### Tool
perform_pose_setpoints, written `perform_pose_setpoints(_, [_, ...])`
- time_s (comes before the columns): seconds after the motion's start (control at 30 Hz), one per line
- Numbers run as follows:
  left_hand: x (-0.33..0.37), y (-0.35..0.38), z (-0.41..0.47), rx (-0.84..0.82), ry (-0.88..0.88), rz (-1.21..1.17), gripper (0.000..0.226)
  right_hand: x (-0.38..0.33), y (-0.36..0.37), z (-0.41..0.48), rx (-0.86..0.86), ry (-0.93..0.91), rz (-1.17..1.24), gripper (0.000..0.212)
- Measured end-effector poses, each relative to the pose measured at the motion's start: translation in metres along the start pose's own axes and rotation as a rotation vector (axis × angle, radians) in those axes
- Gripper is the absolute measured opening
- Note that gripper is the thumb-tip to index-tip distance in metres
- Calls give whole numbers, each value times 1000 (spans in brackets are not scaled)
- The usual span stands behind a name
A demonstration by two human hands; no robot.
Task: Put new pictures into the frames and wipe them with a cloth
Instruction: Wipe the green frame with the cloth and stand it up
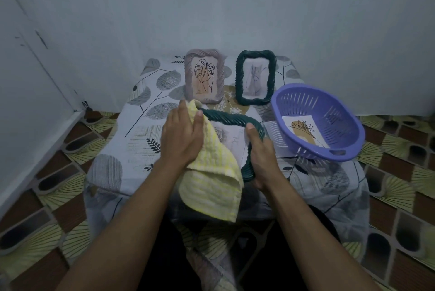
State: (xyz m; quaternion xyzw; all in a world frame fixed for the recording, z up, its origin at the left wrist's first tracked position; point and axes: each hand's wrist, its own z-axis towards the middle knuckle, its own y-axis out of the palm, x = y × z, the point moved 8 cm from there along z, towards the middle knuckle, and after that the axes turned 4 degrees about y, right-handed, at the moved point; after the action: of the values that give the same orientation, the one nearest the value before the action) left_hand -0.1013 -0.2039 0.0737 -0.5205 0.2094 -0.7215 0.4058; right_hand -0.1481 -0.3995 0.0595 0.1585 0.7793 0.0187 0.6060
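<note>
Yellow cloth point(211, 173) fills the middle of the head view. The left hand point(182, 135) holds it, with a fold between thumb and fingers, and presses it down on the far left corner of the big green frame point(226, 118). The rest of the cloth hangs toward the person and hides the left side of the frame.

The right hand point(259, 156) grips the right side of the frame, fingers curled round the edge. The frame lies on the leafy tablecloth point(141, 125) between the two hands, its long sides running away from the person.

The bare far edge runs to the right of the left hand, so that hand is nearer to it. A wipe would likely go that way, toward the right thumb.

At the back stand a mauve frame point(204, 53) and a small green frame point(239, 78). A purple basket point(306, 99) on the right holds a loose picture point(303, 129).
</note>
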Motion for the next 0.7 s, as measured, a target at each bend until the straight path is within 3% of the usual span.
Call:
perform_pose_setpoints(0.07, [10,-4,0,24,-7,46,77,-6,3,-2,10,-25,-44,58])
perform_pose_setpoints(0.13, [27,5,-8,-27,51,111,76,-10,4,-1,19,-18,-38,58])
perform_pose_setpoints(0.33, [74,52,-52,-306,501,178,73,-13,3,9,33,5,-115,71])
perform_pose_setpoints(0.4, [65,51,-55,-331,585,226,71,-5,-2,16,9,-14,-36,64])
perform_pose_setpoints(0.53, [17,30,-30,-216,321,327,72,4,-5,19,-54,8,29,51])
perform_pose_setpoints(0.7, [13,20,-14,-147,-12,188,79,-1,4,8,12,-56,-32,79])
